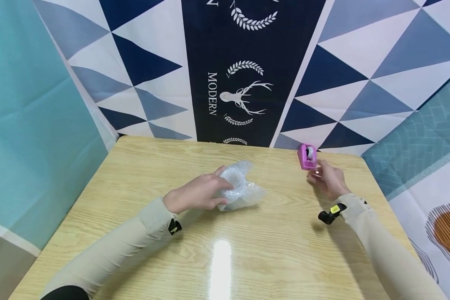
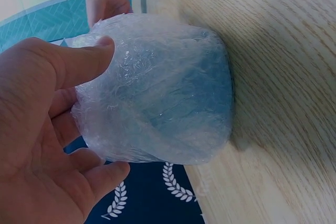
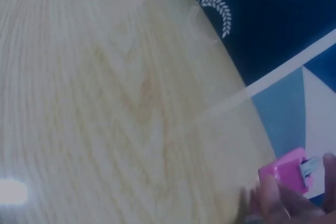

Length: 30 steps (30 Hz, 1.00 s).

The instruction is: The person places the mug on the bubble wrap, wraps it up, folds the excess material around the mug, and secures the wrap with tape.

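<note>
My left hand [image 1: 202, 189] grips a bundle in clear bubble wrap [image 1: 240, 187] near the middle of the wooden table. In the left wrist view the thumb lies over one end of the bubble-wrapped bundle [image 2: 163, 93], with the other fingers around its side and below. Whatever the wrap encloses is hidden; it shows as a rounded, bluish block. At the back right, my right hand [image 1: 330, 180] holds the near end of a pink tape dispenser [image 1: 306, 157] carrying a small clear roll. Thumb and fingers flank the dispenser [image 3: 289, 174] in the right wrist view.
The pale wooden table [image 1: 277, 246] ends at a patterned cloth backdrop [image 1: 243, 83] just behind the dispenser. A teal cloth [image 1: 41, 116] hangs on the left, and another patterned cloth [image 1: 427, 158] on the right. A bright light reflection crosses the tabletop's front middle.
</note>
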### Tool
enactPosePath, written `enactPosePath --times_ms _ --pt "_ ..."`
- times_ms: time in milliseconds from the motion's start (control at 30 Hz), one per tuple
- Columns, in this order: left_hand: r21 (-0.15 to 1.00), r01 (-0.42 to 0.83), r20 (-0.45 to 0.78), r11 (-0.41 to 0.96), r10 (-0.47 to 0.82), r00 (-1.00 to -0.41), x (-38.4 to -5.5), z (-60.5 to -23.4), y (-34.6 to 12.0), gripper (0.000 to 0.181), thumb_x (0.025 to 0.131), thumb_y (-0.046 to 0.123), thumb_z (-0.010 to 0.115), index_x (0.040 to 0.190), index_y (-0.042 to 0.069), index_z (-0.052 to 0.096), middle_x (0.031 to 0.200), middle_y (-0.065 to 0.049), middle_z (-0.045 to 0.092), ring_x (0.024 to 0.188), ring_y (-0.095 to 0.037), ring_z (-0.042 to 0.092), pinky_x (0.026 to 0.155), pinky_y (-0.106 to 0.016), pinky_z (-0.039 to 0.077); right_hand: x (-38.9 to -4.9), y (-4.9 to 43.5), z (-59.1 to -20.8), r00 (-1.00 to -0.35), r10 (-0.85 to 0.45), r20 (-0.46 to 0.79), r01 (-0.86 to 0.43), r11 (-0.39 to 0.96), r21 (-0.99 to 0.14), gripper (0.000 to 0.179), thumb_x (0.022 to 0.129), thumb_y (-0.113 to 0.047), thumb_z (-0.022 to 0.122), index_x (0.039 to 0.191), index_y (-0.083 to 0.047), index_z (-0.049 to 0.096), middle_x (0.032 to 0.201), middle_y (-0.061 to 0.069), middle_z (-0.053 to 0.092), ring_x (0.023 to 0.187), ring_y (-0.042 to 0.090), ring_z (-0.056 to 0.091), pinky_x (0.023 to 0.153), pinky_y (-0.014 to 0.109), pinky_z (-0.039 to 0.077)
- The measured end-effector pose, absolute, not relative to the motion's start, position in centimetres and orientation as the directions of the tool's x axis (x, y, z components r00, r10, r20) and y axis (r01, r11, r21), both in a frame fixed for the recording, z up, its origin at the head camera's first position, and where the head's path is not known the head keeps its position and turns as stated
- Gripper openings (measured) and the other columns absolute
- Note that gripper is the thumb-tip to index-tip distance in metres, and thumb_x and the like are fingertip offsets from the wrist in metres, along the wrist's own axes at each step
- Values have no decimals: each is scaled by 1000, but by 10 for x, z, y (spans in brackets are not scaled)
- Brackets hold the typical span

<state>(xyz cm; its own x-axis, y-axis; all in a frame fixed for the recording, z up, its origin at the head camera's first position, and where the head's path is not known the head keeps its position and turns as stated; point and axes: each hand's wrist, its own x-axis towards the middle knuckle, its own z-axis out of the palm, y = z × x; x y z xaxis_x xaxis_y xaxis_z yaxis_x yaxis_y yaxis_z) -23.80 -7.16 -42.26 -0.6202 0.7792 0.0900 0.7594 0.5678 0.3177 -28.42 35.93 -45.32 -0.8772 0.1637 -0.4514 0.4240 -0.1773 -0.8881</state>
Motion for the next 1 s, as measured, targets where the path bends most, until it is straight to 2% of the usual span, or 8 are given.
enactPosePath --times_ms 133,300,500,567,667,833,900,1000 --pt "321 759 89 567 780 -620 -238 -423 -73 42 93 27 77 131 10 70 133 -1 71 154 -37 29 122 -41 33 -285 361 -462 -833 201 -516 509 -88 -856 43 102 -43 62 118 -4 55 83 -1 75 74 10 73 71 26 62" --pt "325 758 90 565 780 -620 -238 -423 -73 42 93 27 77 131 10 70 133 -1 71 154 -35 29 123 -40 31 -289 365 -475 -829 254 -499 541 138 -829 36 104 -38 59 113 -3 59 72 -5 73 64 4 71 58 20 56" --pt "317 767 104 557 784 -612 -240 -424 -73 42 93 27 77 130 9 70 132 -1 71 153 -33 33 126 -39 25 -303 369 -484 -825 369 -429 539 280 -795 15 95 -18 63 101 -5 59 61 -4 69 57 5 70 63 23 61" --pt "316 769 106 555 785 -610 -240 -424 -72 43 93 27 77 131 9 70 132 -1 71 153 -32 35 126 -38 24 -305 371 -486 -819 395 -416 540 287 -791 15 92 -15 63 102 -5 58 59 -4 68 56 6 71 64 24 61" --pt "321 767 106 555 784 -611 -240 -423 -71 43 93 27 78 131 10 69 132 0 71 153 -31 34 126 -38 24 -303 372 -486 -825 381 -418 526 247 -814 16 94 -13 61 107 -3 56 63 -3 69 58 7 73 67 25 62" --pt "322 749 77 578 773 -630 -239 -422 -70 44 93 29 77 133 12 69 135 0 69 155 -33 27 123 -39 31 -287 365 -479 -880 271 -390 445 184 -876 32 104 -31 57 113 -1 51 77 -1 68 66 9 74 70 28 63" --pt "315 740 67 594 764 -642 -239 -422 -69 44 93 31 76 133 13 69 136 1 68 156 -33 26 121 -41 34 -279 356 -478 -915 231 -330 385 262 -885 45 106 -41 53 117 2 51 81 0 67 67 8 73 70 29 63" --pt "319 724 68 612 747 -661 -238 -423 -68 44 93 31 76 132 14 69 136 2 69 156 -34 25 117 -42 40 -265 332 -474 -967 168 -193 248 426 -870 54 106 -46 50 121 6 54 90 6 66 69 8 70 68 30 63"
